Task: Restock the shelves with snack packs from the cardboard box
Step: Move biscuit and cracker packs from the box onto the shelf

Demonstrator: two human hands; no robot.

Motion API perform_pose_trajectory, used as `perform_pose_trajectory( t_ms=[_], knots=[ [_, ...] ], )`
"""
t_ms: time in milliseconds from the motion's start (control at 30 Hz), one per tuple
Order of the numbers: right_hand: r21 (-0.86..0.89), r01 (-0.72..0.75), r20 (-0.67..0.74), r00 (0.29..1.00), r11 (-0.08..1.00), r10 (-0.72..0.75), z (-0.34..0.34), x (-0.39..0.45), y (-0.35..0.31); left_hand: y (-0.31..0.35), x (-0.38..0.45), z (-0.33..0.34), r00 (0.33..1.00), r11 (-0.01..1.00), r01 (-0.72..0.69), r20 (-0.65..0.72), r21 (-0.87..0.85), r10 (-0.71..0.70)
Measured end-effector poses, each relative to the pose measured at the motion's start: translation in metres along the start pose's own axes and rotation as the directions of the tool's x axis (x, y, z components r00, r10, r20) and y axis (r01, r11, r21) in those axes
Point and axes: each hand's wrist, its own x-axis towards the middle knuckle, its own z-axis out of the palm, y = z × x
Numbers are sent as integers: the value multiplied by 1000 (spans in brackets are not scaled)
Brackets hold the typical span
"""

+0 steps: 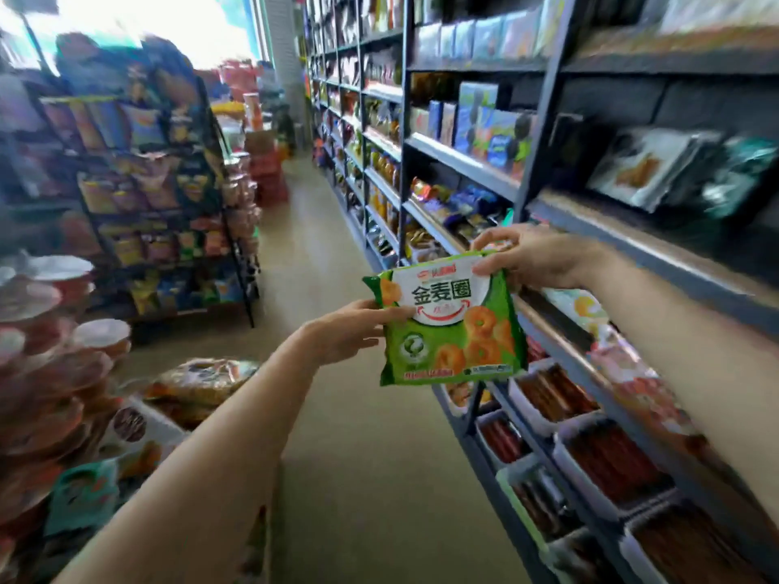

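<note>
both the left hand (350,330) and right hand (527,259) pinch the green snack pack (451,322), which should go face-out, upright, onto the right shelves (463,166)

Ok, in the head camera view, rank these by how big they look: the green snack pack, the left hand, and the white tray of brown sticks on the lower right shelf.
1. Green snack pack.
2. White tray of brown sticks and left hand: too close to rank, and the tray sits farther away, partly hidden.
</note>
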Motion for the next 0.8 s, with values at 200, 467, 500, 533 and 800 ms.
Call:
perform_pose_trajectory(
  t_ms=[200,467,500,533,800],
  knots=[
    [86,100,-293,953,991,-71,-138,-68,14,97,68,112,965,967,-254,74,21,252],
    [105,-109,-482,864,989,146,-222,-84,61,180,168,183,953,959,-284,106,-6,283],
    [90,-155,-483,857,984,179,-231,-81,69,184,185,188,951,959,-283,133,-2,281],
    [105,-162,-502,843,981,193,-240,-77,77,189,201,193,948,959,-282,157,14,276],
    [283,-66,-784,560,957,270,-330,-40,104,236,334,229,882,938,-348,344,9,324]
  ],
)
